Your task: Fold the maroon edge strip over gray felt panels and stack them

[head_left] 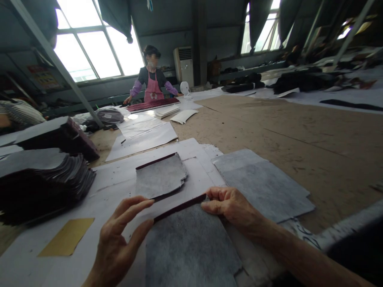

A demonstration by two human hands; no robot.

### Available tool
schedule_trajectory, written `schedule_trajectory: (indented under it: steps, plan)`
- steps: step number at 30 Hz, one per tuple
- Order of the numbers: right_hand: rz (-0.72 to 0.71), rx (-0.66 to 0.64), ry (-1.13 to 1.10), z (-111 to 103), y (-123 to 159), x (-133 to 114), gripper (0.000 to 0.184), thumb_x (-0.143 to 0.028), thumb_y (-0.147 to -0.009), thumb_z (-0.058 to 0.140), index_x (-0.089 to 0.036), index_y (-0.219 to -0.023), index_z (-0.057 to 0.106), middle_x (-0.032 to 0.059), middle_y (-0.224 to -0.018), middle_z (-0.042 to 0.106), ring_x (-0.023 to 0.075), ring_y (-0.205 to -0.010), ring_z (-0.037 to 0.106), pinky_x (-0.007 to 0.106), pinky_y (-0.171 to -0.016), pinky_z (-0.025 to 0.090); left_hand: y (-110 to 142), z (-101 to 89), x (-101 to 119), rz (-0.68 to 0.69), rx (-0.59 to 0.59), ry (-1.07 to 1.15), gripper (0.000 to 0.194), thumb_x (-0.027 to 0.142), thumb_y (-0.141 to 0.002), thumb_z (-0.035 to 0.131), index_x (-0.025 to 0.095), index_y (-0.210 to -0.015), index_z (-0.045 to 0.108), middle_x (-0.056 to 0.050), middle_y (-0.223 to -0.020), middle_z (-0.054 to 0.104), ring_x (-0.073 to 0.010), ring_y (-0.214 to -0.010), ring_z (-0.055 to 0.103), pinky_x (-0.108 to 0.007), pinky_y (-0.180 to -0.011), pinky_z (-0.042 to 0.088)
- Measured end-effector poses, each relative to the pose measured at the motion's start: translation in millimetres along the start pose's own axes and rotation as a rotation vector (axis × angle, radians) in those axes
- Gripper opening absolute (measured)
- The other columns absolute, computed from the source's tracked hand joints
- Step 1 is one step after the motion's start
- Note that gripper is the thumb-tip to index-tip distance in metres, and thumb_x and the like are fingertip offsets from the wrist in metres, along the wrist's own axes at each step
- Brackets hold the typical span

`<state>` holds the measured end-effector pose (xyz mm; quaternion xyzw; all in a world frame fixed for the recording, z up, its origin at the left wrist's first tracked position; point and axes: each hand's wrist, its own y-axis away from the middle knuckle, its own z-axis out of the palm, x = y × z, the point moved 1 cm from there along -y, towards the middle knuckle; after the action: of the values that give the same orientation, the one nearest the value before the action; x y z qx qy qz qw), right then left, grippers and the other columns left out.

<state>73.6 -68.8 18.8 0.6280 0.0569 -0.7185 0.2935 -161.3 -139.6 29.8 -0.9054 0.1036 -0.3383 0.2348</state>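
Tall windows (95, 48) light a workroom from behind a broad brown table (293, 147), where a co-worker in a pink apron (154, 89) stands at the far side. From the head view, white paper (116, 185) covers the near part of the table, and a grey sheet (191, 243) lies on it directly before the person, a dark maroon strip (179, 208) running along its far edge. At the strip's right end, the right hand (230, 205) pinches the corner between thumb and fingers; at the other end the left hand (118, 235) is spread, thumb and fingers parted around the strip's tip — whether the thumb touches it is hard to tell. Handled well, the edge would probably be kept straight between both hands, with light, even tension and the strip at one width, since pulling from the pinched corner alone could skew it. Beyond lies a smaller grey piece (160, 175), similarly edged; larger grey pieces (260, 185) rest to the right — best kept clear of the right forearm.
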Motion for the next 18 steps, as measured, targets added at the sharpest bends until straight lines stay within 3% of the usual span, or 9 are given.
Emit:
schedule_trajectory:
  steps: [3,6,11,18]
  plan:
    - [-0.016,-0.009,0.036,1.0,-2.2,1.6,0.022,-0.032,-0.063,0.067,-0.014,-0.070,0.056,-0.0037,-0.059,0.051,0.0058,-0.050,0.040,0.020,-0.048,0.031,-9.4,12.9,23.2,0.282,-0.023,-0.137,0.021,0.017,-0.081,0.054,0.023,-0.099,0.063,-0.005,-0.095,0.059,-0.0173,-0.084,0.056,-0.032,-0.072,0.044]
    - [-0.047,-0.030,0.080,0.0,-2.9,2.0,0.023,-0.034,-0.065,0.066,-0.014,-0.072,0.056,-0.0044,-0.058,0.048,0.0056,-0.050,0.037,0.019,-0.048,0.029,-22.0,36.3,44.4,0.460,-0.058,-0.133,0.021,0.011,-0.082,0.050,0.021,-0.097,0.062,-0.004,-0.088,0.062,-0.0155,-0.077,0.056,-0.032,-0.068,0.042]
    - [-0.103,-0.064,0.177,-4.4,0.3,1.9,0.018,-0.030,-0.066,0.061,-0.015,-0.071,0.053,-0.0057,-0.058,0.039,0.0058,-0.052,0.032,0.020,-0.048,0.026,-33.3,64.8,50.6,0.474,-0.002,-0.156,0.016,0.012,-0.081,0.050,0.019,-0.089,0.063,-0.004,-0.081,0.064,-0.0154,-0.071,0.056,-0.031,-0.064,0.042]
    - [-0.165,-0.071,0.382,-2.3,0.3,1.6,0.010,-0.023,-0.068,0.053,-0.016,-0.064,0.047,-0.0061,-0.057,0.031,0.0069,-0.054,0.027,0.021,-0.048,0.023,-26.0,71.3,40.1,0.467,0.039,-0.133,0.014,0.009,-0.080,0.053,0.017,-0.090,0.059,-0.004,-0.082,0.064,-0.0143,-0.072,0.058,-0.028,-0.066,0.044]
